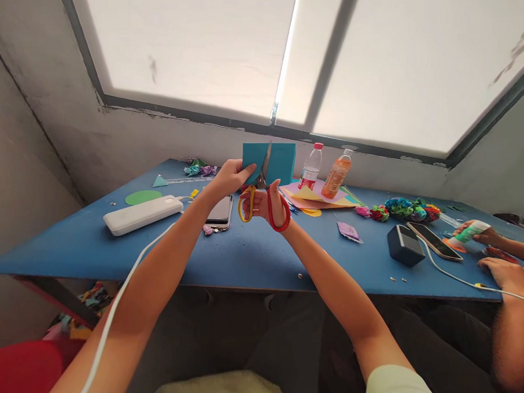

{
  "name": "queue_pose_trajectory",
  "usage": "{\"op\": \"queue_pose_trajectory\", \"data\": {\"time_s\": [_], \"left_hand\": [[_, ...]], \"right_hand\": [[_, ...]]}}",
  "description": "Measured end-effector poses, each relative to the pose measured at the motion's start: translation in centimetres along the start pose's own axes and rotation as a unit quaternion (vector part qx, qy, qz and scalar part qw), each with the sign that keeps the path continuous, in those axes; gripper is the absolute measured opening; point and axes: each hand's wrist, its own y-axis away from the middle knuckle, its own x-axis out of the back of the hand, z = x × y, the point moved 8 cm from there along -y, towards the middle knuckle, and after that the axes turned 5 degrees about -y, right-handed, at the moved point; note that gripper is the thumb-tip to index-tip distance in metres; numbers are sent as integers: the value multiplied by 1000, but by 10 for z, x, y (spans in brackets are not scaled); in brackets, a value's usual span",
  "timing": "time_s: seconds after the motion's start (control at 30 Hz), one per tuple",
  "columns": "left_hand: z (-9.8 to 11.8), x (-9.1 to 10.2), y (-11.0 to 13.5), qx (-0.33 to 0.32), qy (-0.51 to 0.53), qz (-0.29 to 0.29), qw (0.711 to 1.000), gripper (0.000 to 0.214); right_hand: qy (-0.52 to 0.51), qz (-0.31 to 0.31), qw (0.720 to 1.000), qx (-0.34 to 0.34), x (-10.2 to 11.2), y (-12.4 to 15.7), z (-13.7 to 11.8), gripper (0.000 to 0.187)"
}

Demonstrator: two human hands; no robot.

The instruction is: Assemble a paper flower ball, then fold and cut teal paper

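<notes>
Under a wide frosted window, the blue table carried a white power bank, a phone, two bottles and a row of paper flowers, while another person's hands worked with a glue stick at the far right. You held a teal sheet of paper upright above the table's middle: your left hand was closed on its left edge, thumb in front. Your right hand sat just below the sheet, fingers closed through the loops of the scissors, one yellow, one red. The blades pointed straight up, their long axis vertical, entering the sheet from its bottom edge near the centre line. So the paper lay directly above your cutting hand, with your holding hand up and to its left, close beside the blades
</notes>
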Motion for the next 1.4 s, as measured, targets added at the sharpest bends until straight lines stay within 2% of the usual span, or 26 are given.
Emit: {"op": "queue_pose_trajectory", "data": {"time_s": [0.23, 0.5, 0.8, 1.4], "left_hand": [[4, 0, 1, -5, -20, -7, 1000, 39], [7, 0, 2, -5, -35, -11, 999, 38], [1, 0, 1, 8, -23, -15, 1000, 38], [-2, 0, 4, 68, 22, -25, 997, 28]], "right_hand": [[1, 16, 1000, -6, 3, -1, 2, 95], [-5, 5, 1000, 10, 2, -1, 2, 93], [-6, 30, 999, -10, 2, -2, 3, 95], [28, 46, 998, 22, 5, -3, 3, 90]]}}
